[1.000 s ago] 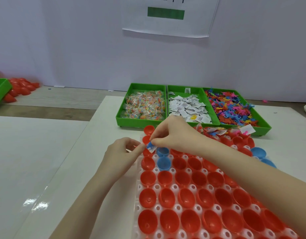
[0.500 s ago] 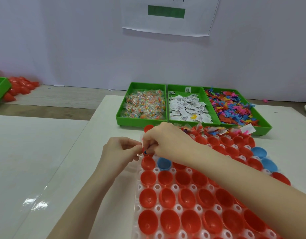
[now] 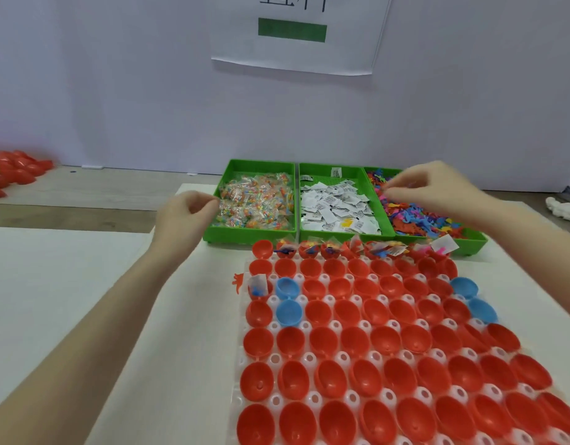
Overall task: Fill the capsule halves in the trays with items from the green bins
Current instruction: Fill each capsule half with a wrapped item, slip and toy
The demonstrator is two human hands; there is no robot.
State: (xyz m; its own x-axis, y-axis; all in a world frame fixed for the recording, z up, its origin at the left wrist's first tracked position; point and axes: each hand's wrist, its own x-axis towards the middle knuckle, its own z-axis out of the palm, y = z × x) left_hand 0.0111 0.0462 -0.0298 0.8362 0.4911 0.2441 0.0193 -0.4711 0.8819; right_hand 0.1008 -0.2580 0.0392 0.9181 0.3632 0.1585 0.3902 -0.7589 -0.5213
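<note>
White table (image 3: 68, 300) is carrying the capsule tray (image 3: 304, 358) w/ three green bins (image 3: 259, 234) just behind. Right hand (image 3: 434, 191) is hanging over the rightmost bin, fingers curled, grip unclear thru blur; left hand (image 3: 184, 216) is hovering left of the bins, loosely curled, holding nothing.

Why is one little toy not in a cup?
A small orange toy figure lies on the table just off the tray's left edge, beside the filled capsule half. It looks dropped; everything else sits in bins or cups.
</note>
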